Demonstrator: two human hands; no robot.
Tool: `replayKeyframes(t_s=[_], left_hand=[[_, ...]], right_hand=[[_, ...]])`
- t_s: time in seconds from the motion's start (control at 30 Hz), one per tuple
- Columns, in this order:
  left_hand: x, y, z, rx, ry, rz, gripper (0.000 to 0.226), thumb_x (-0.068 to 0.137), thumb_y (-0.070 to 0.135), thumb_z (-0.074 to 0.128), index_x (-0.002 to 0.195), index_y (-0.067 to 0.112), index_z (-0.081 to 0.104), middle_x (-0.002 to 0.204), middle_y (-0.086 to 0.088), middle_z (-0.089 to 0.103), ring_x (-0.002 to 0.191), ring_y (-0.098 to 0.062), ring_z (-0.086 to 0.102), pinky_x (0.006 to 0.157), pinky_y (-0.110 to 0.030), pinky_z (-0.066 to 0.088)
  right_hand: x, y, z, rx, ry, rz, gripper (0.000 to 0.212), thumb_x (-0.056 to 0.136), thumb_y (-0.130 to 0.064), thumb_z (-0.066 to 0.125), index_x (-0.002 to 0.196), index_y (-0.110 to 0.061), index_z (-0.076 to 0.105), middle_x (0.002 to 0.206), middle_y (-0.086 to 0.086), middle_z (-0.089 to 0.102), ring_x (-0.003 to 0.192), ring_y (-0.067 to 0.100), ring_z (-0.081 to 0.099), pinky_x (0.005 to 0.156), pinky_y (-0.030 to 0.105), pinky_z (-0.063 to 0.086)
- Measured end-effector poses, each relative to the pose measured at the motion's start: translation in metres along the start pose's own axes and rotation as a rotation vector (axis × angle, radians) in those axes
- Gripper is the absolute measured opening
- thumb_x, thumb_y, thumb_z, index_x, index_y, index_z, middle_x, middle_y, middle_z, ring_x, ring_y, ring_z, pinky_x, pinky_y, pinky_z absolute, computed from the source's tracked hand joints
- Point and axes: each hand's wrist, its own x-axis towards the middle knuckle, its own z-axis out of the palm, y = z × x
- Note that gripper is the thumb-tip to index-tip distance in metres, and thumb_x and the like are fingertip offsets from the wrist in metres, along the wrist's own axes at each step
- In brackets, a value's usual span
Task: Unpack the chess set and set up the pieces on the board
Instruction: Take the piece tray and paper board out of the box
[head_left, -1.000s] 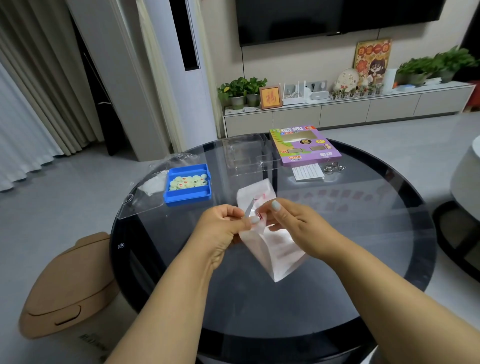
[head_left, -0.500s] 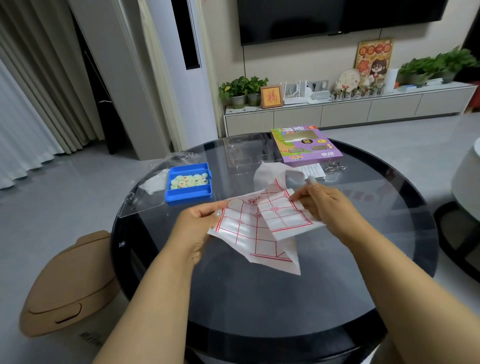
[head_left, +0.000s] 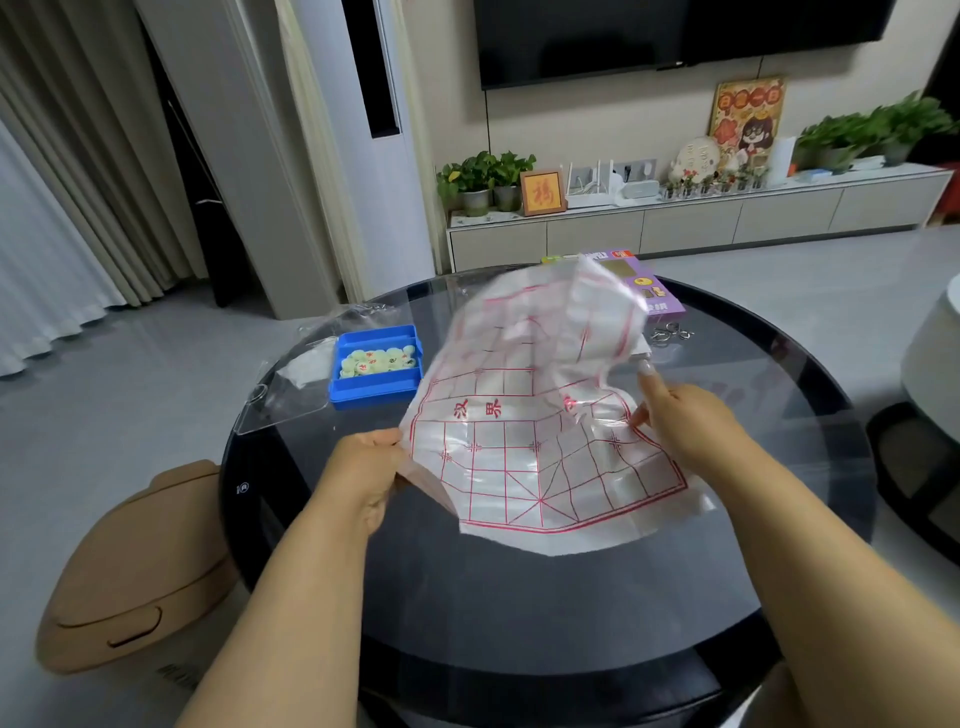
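A thin white sheet printed with a red grid, the chess board (head_left: 524, 447), hangs above the round dark glass table (head_left: 545, 597), mostly unfolded, its far part still curled up and blurred. My left hand (head_left: 363, 473) pinches the board's left edge. My right hand (head_left: 685, 421) pinches its right side, index finger raised. A blue tray (head_left: 376, 366) with several pale round chess pieces (head_left: 376, 359) sits on the table to the left, beyond the board.
A clear plastic lid (head_left: 291, 384) lies left of the tray. A purple box (head_left: 654, 291) and metal rings (head_left: 670, 332) sit at the table's far side, partly behind the sheet. A tan bin (head_left: 130, 566) stands on the floor at left.
The sheet went from a small folded packet to a nearly open board. My hands moved apart, left hand lower and left, right hand further right.
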Motion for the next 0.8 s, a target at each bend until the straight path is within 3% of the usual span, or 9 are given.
replayKeyframes(t_s=[0.1,0.27,0.33,0.43,0.53,0.6,0.67,0.73,0.8], left_hand=[[-0.001,-0.003,-0.005,0.121,-0.052,-0.007,0.012,0.083,-0.005,0.065,0.090,-0.001,0.073,0.087,-0.017,0.074,0.089,-0.033,0.071,0.088,-0.049,0.055],[-0.006,-0.001,-0.009,0.315,-0.108,0.015,0.016,0.086,-0.003,0.063,0.094,0.006,0.073,0.085,-0.015,0.074,0.085,-0.031,0.071,0.087,-0.048,0.055],[-0.008,0.002,-0.011,0.400,-0.084,0.023,0.024,0.085,-0.004,0.064,0.098,0.015,0.069,0.079,-0.008,0.073,0.080,-0.024,0.070,0.077,-0.038,0.056],[-0.013,0.007,-0.015,0.558,-0.055,0.065,0.023,0.084,-0.004,0.064,0.101,0.011,0.069,0.074,0.003,0.067,0.074,-0.014,0.065,0.063,-0.023,0.048],[-0.019,0.012,-0.019,0.768,-0.073,0.083,0.031,0.086,0.002,0.064,0.115,0.011,0.066,0.077,0.009,0.061,0.076,-0.009,0.060,0.070,-0.025,0.045],[-0.025,0.017,-0.020,0.914,-0.111,0.076,0.037,0.089,0.015,0.066,0.125,0.014,0.060,0.088,0.008,0.061,0.081,-0.009,0.059,0.071,-0.025,0.045],[-0.031,0.020,-0.017,1.116,-0.085,0.097,0.052,0.087,0.030,0.068,0.134,0.021,0.050,0.119,0.001,0.058,0.105,-0.016,0.055,0.087,-0.031,0.047],[-0.031,0.018,-0.012,1.262,-0.052,0.224,0.059,0.084,0.038,0.069,0.138,0.027,0.046,0.142,0.001,0.041,0.133,-0.023,0.034,0.105,-0.040,0.036],[-0.032,0.015,-0.004,1.218,-0.154,0.361,0.051,0.087,0.037,0.066,0.135,0.030,0.050,0.145,0.007,0.039,0.135,-0.017,0.031,0.108,-0.036,0.031]], right_hand=[[0.002,0.001,0.005,-0.094,0.013,-0.014,0.074,0.100,-0.047,0.013,0.090,0.001,0.069,0.096,0.019,0.064,0.091,0.033,0.055,0.079,0.035,0.040],[0.002,0.003,0.010,-0.317,0.009,-0.030,0.057,0.101,-0.043,0.019,0.080,-0.006,0.057,0.076,0.009,0.054,0.074,0.027,0.048,0.060,0.031,0.032],[0.001,0.005,0.010,-0.405,0.007,-0.006,0.046,0.100,-0.042,0.021,0.086,-0.011,0.052,0.072,0.004,0.048,0.070,0.025,0.046,0.054,0.028,0.028],[-0.004,0.001,0.008,-0.438,0.008,0.106,0.049,0.099,-0.046,0.020,0.084,-0.012,0.051,0.083,0.006,0.055,0.082,0.028,0.052,0.067,0.029,0.037],[-0.012,-0.008,0.005,-0.483,0.073,0.108,0.048,0.099,-0.046,0.024,0.095,-0.011,0.057,0.098,0.009,0.062,0.084,0.028,0.050,0.069,0.030,0.036],[-0.017,-0.014,0.006,-0.406,0.214,-0.036,0.040,0.098,-0.041,0.033,0.104,-0.009,0.056,0.105,0.011,0.061,0.093,0.030,0.052,0.069,0.031,0.034],[-0.021,-0.022,0.011,-0.290,0.303,-0.204,0.032,0.096,-0.036,0.041,0.111,-0.010,0.054,0.111,0.010,0.060,0.103,0.030,0.051,0.072,0.034,0.036],[-0.026,-0.029,0.020,-0.145,0.229,-0.252,0.032,0.096,-0.037,0.044,0.116,-0.013,0.052,0.112,0.006,0.060,0.104,0.028,0.053,0.077,0.034,0.040],[-0.029,-0.032,0.033,0.026,0.022,-0.169,0.035,0.096,-0.044,0.042,0.118,-0.017,0.050,0.109,0.003,0.061,0.099,0.026,0.056,0.079,0.033,0.044]])
